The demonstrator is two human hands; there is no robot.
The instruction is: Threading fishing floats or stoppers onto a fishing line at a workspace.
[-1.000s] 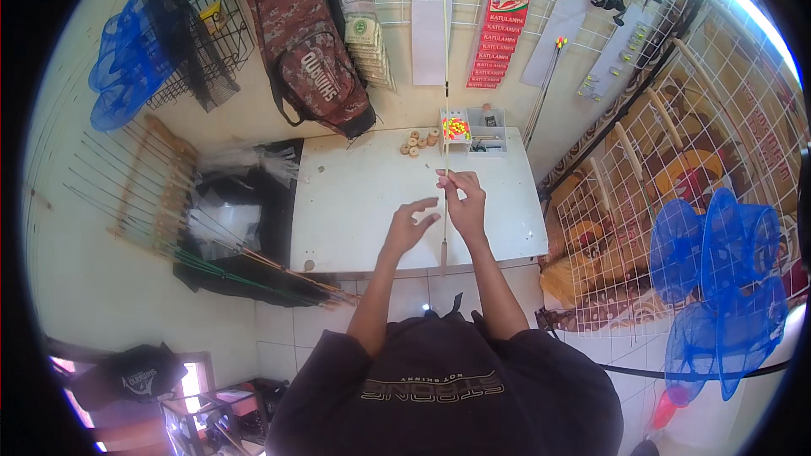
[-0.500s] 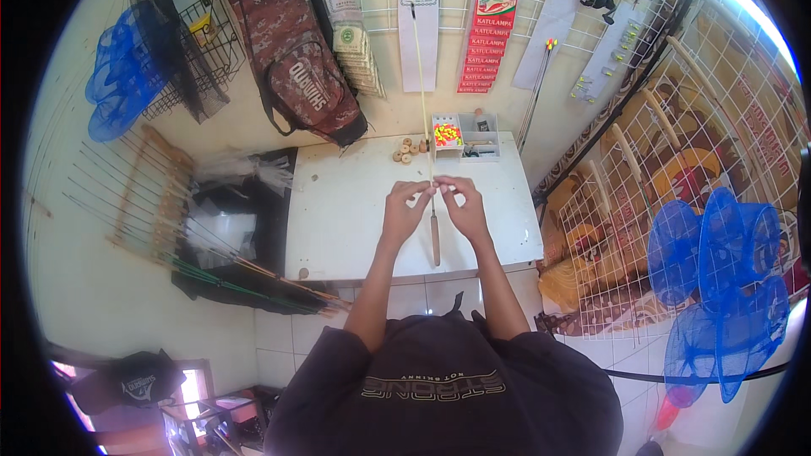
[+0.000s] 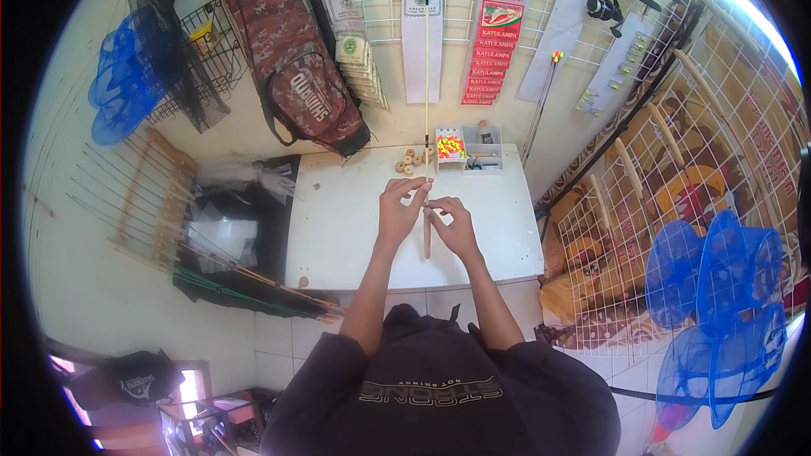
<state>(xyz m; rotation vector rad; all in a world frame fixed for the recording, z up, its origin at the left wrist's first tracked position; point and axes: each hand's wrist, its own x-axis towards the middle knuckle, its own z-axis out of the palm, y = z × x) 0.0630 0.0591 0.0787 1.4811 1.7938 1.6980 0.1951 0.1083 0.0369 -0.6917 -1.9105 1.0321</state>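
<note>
1. While the thin rod stands lengthwise away from the person, its brown handle lies nearest the body, over the desk; whether it touches the surface, one cannot tell.
2. The left hand holds the rod in a fingertip pinch, above the handle. A light, steady pinch probably serves best here, since a harder squeeze could bend so slender a shaft.
3. The right hand is narrow, thumb and forefinger together at the rod just below the left fingertips. Whether they close on the rod or on something tiny is too small to tell. Small finger movements, with the left hand as anchor, likely give the finest control.
4. Beyond the hands, the round wooden pieces sit near the shaft, beside the white divided box with its bright little beads. A sideways swing could knock them, so the rod is best turned in place.
5. Farther out, packets hang on the wall grid, close behind the shaft's far length; slow tilting seems wise.
</note>
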